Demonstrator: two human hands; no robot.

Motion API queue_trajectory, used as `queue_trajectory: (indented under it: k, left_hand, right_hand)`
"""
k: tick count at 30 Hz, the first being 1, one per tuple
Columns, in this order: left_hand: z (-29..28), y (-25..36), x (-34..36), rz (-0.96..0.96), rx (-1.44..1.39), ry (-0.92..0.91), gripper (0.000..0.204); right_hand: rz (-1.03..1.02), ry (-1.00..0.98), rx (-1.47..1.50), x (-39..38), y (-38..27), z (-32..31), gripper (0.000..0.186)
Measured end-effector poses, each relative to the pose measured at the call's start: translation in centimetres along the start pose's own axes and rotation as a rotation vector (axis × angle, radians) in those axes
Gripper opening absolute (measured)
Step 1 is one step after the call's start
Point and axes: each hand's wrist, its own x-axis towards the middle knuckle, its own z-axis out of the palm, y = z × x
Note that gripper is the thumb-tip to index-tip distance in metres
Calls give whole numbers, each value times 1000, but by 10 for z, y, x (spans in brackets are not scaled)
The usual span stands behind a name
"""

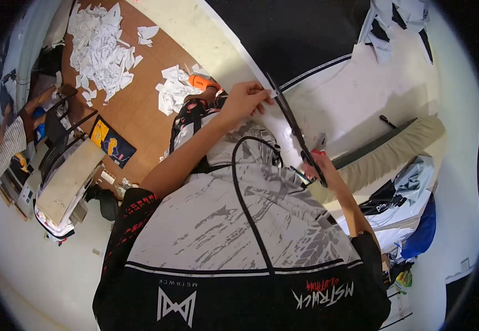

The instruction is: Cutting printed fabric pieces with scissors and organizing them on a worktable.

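Note:
My left hand [244, 103] is closed in a pinch on a small white tag [273, 94], beside the upper end of a long dark strip [290, 118]. That strip slants down to my right hand [322, 166], whose fingers are curled around a red-handled cutting tool [320, 144] with a short grey metal end. The strip's lower end passes across that hand and hides part of its fingers. Behind the strip is a pale work table [336, 94] with black fabric [300, 33] spread on its far part.
A beige padded roll [388, 160] lies to the right, with bundled cloth [413, 179] past it. White scraps [104, 55] are heaped on the brown floor at the far left. A chair [62, 118] and another person [7, 143] are at the left. A black cord [238, 185] hangs before me.

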Motion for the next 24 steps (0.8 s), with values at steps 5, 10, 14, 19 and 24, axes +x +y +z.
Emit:
queue_trajectory:
  k: [5, 10, 14, 19, 24]
  left_hand:
    - [-3, -11, 3, 30, -16, -47, 22]
    - [-6, -3, -1, 47, 40, -74, 23]
    - [-8, -8, -1, 42, 19, -76, 23]
    - [-6, -9, 0, 40, 13, -69, 23]
    - [-5, -12, 1, 5, -11, -64, 22]
  right_hand:
    - [70, 85, -111, 20, -14, 12, 21]
    - [12, 134, -131, 30, -7, 20, 25]
    - [2, 120, -95, 35, -7, 19, 25]
    - [99, 167, -152, 33, -21, 18, 35]
    - [199, 170, -221, 36, -24, 12, 36]
